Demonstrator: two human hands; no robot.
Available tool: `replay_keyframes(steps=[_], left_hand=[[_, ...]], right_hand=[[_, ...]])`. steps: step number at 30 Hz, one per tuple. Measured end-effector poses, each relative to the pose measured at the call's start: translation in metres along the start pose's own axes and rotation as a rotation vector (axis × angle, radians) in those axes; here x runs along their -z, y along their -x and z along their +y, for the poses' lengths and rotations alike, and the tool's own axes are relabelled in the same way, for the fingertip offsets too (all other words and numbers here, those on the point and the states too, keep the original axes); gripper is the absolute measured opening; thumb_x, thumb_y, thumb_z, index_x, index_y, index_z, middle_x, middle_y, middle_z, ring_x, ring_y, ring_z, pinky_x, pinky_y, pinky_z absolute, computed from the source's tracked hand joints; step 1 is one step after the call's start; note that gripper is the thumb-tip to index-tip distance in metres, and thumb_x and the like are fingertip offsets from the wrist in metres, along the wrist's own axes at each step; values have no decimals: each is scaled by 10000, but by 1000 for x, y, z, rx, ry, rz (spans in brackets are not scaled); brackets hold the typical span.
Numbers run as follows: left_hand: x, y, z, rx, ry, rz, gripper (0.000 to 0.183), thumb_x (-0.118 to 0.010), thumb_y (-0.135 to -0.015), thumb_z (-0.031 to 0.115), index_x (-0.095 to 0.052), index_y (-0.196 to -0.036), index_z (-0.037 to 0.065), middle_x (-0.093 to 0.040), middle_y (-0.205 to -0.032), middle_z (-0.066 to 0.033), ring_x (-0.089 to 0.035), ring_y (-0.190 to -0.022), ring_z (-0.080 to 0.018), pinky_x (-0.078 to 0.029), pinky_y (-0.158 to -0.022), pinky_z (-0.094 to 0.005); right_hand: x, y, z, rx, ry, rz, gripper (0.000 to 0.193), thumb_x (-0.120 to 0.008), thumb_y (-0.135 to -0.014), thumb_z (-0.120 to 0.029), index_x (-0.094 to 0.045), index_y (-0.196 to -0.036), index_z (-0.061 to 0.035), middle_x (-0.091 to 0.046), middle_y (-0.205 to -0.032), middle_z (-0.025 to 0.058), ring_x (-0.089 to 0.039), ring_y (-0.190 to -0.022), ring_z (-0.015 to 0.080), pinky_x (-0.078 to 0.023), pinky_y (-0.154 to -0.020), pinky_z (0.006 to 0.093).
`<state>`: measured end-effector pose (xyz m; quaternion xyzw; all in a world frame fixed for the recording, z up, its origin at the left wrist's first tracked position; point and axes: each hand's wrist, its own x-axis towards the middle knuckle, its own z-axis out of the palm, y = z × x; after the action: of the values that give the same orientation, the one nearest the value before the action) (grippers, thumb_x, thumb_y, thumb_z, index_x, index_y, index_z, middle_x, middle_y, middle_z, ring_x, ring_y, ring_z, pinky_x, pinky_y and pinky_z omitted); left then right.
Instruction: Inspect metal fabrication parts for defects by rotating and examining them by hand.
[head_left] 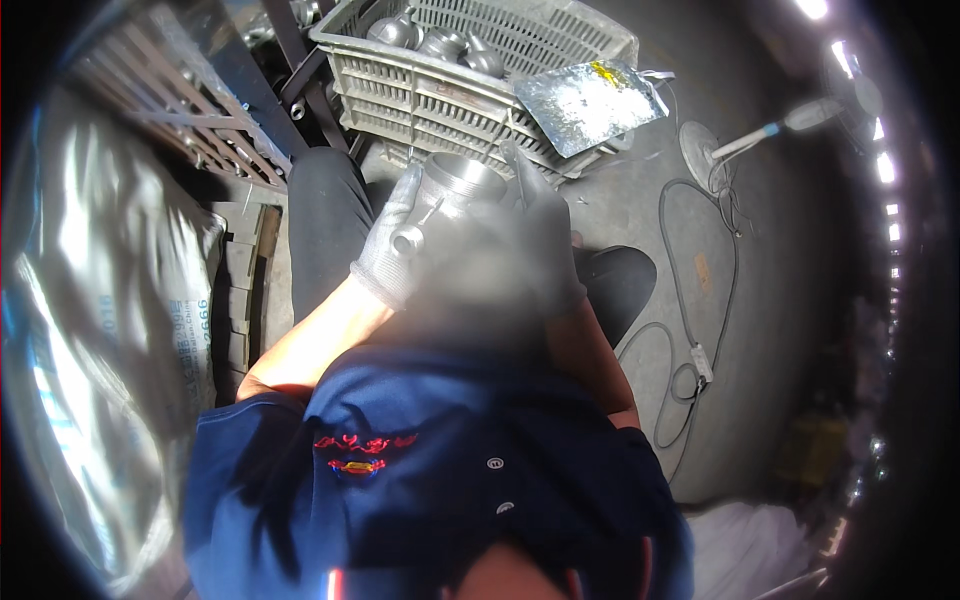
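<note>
Between my knees I hold a grey metal casting (462,190) with a round, ridged open mouth facing up and a short side pipe. My left hand (390,245), in a grey knitted glove, grips its left side. My right hand (545,225), gloved too, is raised along the right side of the casting with its fingers stretched upward. A narrow gap shows between those fingertips and the casting's mouth. A hazy blur covers the casting's lower part and some of the right hand, so contact lower down is hidden.
Ahead stands a grey slatted plastic crate (415,105) with several metal castings (396,32); a shiny silver sheet (590,108) lies over its right corner. A metal rack (190,110) and white sack (120,330) are at left. To the right are a fan stand (703,158) and a looped cable (664,235).
</note>
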<state>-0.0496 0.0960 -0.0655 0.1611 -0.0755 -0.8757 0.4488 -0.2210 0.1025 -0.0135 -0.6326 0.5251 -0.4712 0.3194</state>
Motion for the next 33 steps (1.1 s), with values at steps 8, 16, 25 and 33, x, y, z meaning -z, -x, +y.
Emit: replay_keyframes(steps=[8,16,25,33], left_hand=[[9,-8,0,-103,-89,-64,629,-375,-1014,504,-323,-1463,66,-446,-1430,-186,-508,-1265,-302,-442,-1055,-458],[-20,7,4,-162,-243,121,589,-415,-1014,470,-366,-1432,57,-517,-1357,-148,-567,-1194,-261,-519,-960,-419],[-7,-23,6,-621,-443,393,559,-641,-945,228,-387,-1370,-32,-572,-1204,-124,-587,-1084,-193,-504,-946,-321],[-15,-10,34,-579,-245,447,418,-582,-957,132,-460,-1339,16,-621,-1143,-68,-625,-990,-150,-568,-840,-315]], right_hand=[[4,2,21,-251,-498,-169,653,-727,-782,-53,-453,-1357,92,-527,-753,-42,-498,-685,43,-464,-670,199],[3,7,10,-201,-364,-7,430,-682,-825,-56,-584,-1230,55,-563,-780,-49,-498,-701,32,-444,-638,201],[-21,37,-18,154,174,-104,570,-721,-801,-95,-522,-1326,1,-680,-1045,142,-671,-905,182,-526,-775,296],[-10,34,9,-101,-252,-22,401,-572,-890,-32,-577,-1290,-4,-684,-920,38,-586,-728,72,-486,-658,228]])
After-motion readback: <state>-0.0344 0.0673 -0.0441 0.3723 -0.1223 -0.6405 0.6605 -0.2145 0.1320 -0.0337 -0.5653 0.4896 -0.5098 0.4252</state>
